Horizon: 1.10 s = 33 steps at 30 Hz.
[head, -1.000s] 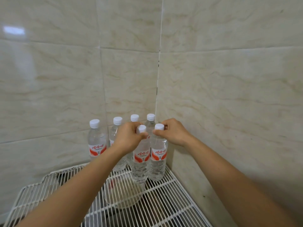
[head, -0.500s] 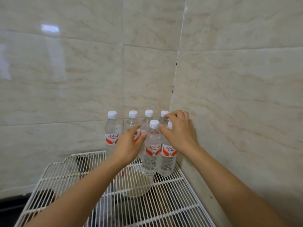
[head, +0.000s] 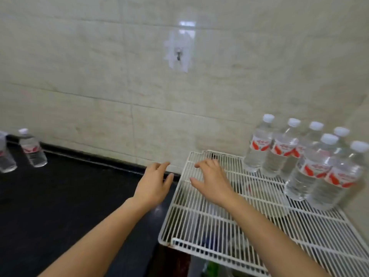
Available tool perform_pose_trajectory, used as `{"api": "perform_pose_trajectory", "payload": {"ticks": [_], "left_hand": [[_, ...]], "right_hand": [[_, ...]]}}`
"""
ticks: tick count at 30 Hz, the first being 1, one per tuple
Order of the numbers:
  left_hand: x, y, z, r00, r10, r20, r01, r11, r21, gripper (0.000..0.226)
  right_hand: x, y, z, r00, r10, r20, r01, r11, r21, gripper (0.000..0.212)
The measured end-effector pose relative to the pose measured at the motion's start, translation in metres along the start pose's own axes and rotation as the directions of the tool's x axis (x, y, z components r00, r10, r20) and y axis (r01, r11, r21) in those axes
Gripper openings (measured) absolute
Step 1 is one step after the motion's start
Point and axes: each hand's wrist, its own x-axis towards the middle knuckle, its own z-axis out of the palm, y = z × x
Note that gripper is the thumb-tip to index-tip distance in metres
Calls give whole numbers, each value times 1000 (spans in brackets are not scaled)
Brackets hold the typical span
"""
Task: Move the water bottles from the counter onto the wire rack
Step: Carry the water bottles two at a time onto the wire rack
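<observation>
Fingers (head: 164,164) of left hand (head: 153,186) and right hand (head: 212,181) hang loose, empty, between counter bottles (head: 33,149) and racked bottles (head: 308,170).

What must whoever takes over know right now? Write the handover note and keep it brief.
Hands: the left hand is open and empty over the counter, beside the rack's edge. The right hand is open and empty over the left part of the wire rack; whether it touches the wires is unclear.
Done: six water bottles stand upright in the rack's far right corner.
Left: two bottles on the counter at far left, the nearer bottle fully in view and the edge bottle cut off by the frame. Both go onto the rack.
</observation>
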Motion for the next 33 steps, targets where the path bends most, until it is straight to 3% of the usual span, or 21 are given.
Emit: {"api": "perform_pose_trajectory", "payload": {"ticks": [8, 16, 22, 33], "left_hand": [[-98, -194, -129, 966, -246, -81, 254, 961, 111, 52], [-179, -333, -234, 869, -485, -100, 495, 847, 194, 52], [-181, -403, -277, 813, -568, -131, 583, 791, 189, 52], [-76, -535, -307, 828, -555, -81, 558, 798, 229, 52]], "right_hand": [[18, -215, 117, 976, -164, 145, 160, 986, 40, 51], [25, -386, 210, 910, -290, 296, 289, 956, 49, 53], [59, -464, 252, 874, -340, 348, 345, 937, 49, 54], [198, -527, 349, 877, -294, 381, 298, 953, 51, 55]]}}
